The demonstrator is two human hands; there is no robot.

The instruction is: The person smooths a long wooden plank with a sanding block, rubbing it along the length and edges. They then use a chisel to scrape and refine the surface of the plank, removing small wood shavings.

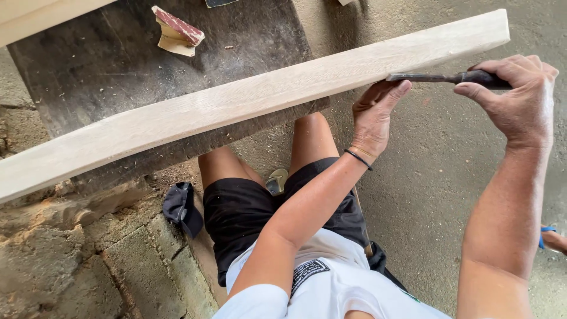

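Observation:
A long pale wooden plank (236, 103) lies slanted across a dark board (118, 65), its right end jutting out over the floor. My left hand (375, 115) reaches up under the plank's near edge and steadies it, a dark band on the wrist. My right hand (517, 97) grips the dark handle of a chisel (440, 77). The chisel's blade lies flat against the plank's near edge, just above my left fingertips.
A folded piece of red-backed sandpaper (176, 32) rests on the dark board. Rough concrete blocks (88, 254) sit at lower left, with a dark cap (182, 208) beside my knee. The concrete floor (425, 177) spreads to the right. Another pale board (35, 18) shows at top left.

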